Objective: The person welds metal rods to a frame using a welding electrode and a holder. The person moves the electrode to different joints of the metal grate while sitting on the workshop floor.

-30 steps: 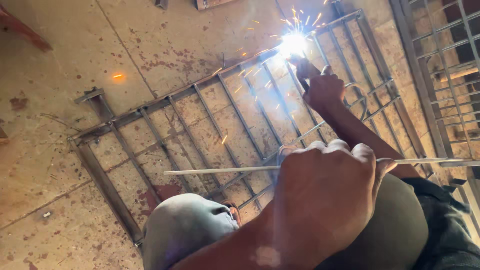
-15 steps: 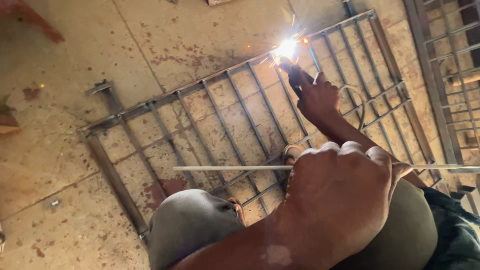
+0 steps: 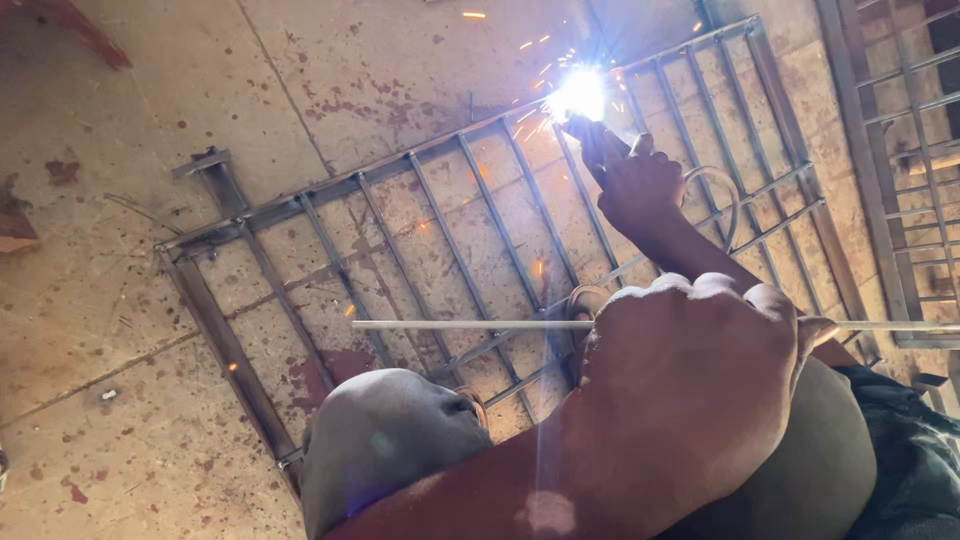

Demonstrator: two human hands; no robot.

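My right hand [image 3: 640, 185] grips the electrode holder [image 3: 590, 135] at the far grille [image 3: 330, 190]; my near left hand [image 3: 690, 380] clenches a spare rod [image 3: 460, 324] lying left-right.

weld arc [image 3: 578, 92] brighter, more sparks

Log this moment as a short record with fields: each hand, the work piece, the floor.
left hand: closed in a fist around a thin welding rod, held level
right hand: grips an electrode holder at the bright arc
work piece: metal grille frame lying flat, sparks flying off its top rail
floor: stained concrete
knees: bent, in grey trousers
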